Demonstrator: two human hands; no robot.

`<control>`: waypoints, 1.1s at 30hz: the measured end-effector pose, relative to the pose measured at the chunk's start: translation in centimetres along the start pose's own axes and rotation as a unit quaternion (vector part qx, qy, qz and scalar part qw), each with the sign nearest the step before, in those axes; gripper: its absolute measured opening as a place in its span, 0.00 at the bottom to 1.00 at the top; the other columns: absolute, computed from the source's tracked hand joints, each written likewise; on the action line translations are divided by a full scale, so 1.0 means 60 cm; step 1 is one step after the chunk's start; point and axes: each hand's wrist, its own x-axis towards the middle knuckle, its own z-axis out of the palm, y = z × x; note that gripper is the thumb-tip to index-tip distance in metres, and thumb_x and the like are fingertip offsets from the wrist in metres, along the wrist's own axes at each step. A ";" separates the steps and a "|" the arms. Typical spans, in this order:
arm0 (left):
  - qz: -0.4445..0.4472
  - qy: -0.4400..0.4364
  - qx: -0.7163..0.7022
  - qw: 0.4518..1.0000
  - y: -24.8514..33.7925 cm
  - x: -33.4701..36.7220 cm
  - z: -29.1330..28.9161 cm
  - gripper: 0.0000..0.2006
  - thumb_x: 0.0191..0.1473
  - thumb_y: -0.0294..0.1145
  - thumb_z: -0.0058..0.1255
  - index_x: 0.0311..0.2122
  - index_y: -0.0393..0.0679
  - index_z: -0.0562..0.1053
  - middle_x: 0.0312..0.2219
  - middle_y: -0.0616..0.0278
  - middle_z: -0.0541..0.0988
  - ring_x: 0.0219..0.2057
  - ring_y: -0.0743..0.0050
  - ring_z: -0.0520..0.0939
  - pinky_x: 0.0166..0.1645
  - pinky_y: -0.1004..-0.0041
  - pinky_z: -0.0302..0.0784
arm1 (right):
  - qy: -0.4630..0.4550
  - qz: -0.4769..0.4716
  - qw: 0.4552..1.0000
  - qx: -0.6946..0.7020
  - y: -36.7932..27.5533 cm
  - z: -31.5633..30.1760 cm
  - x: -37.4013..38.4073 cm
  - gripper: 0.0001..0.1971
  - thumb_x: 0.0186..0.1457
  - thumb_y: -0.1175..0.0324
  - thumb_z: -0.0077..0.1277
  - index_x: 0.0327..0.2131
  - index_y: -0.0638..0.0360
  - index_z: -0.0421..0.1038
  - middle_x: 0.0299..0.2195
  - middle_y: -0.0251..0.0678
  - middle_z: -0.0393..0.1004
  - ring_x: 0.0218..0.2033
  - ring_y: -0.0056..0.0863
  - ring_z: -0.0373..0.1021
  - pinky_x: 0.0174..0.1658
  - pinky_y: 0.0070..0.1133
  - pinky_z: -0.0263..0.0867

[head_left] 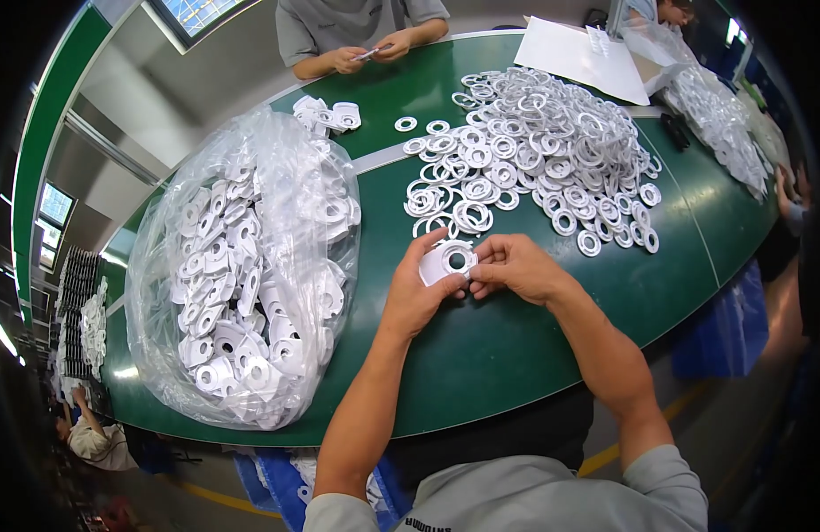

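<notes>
Over the green table, my left hand (416,285) grips a white plastic part (435,265), a flat plate with a round hole at one end. My right hand (514,269) pinches the right edge of the same part, by the ring around its hole. Just beyond my hands spreads a big pile of white plastic rings (525,151); a few single rings lie at its near and left edges. To the left of my hands a large clear plastic bag (153,293) holds many similar white parts (219,275).
Across the green table (481,355), a person in grey (357,35) handles a small piece, near a small heap of white parts (326,115). A white sheet (583,58) and a clear bag (716,111) lie at the far right. Blue bags (725,324) stand below the table.
</notes>
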 end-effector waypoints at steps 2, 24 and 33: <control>0.005 -0.014 -0.010 1.000 -0.001 0.002 -0.001 0.30 0.46 0.17 0.55 0.57 0.37 0.61 0.42 0.56 0.73 0.33 0.75 0.78 0.34 0.77 0.78 | 0.006 -0.008 1.000 -0.024 -0.001 0.004 0.000 0.09 0.53 0.76 0.53 0.36 0.71 0.68 0.28 0.40 0.74 0.26 0.25 0.74 0.31 0.20 0.75; -0.057 0.060 -0.170 0.982 -0.013 -0.009 0.010 0.16 0.53 0.22 0.52 0.47 0.32 0.67 0.35 0.55 0.77 0.34 0.70 0.80 0.41 0.73 0.78 | 0.128 -0.324 0.828 -0.440 0.014 0.028 -0.008 0.16 0.52 0.73 0.54 0.46 0.57 0.73 0.32 0.38 0.73 0.29 0.32 0.70 0.33 0.23 0.67; 0.021 0.107 0.037 0.993 -0.015 -0.015 0.034 0.06 0.55 0.28 0.53 0.34 0.35 0.73 0.28 0.60 0.79 0.30 0.79 0.78 0.38 0.79 0.73 | 0.198 -0.361 0.812 -0.414 0.026 0.051 -0.007 0.07 0.54 0.69 0.53 0.28 0.63 0.70 0.24 0.41 0.71 0.26 0.41 0.69 0.28 0.30 0.65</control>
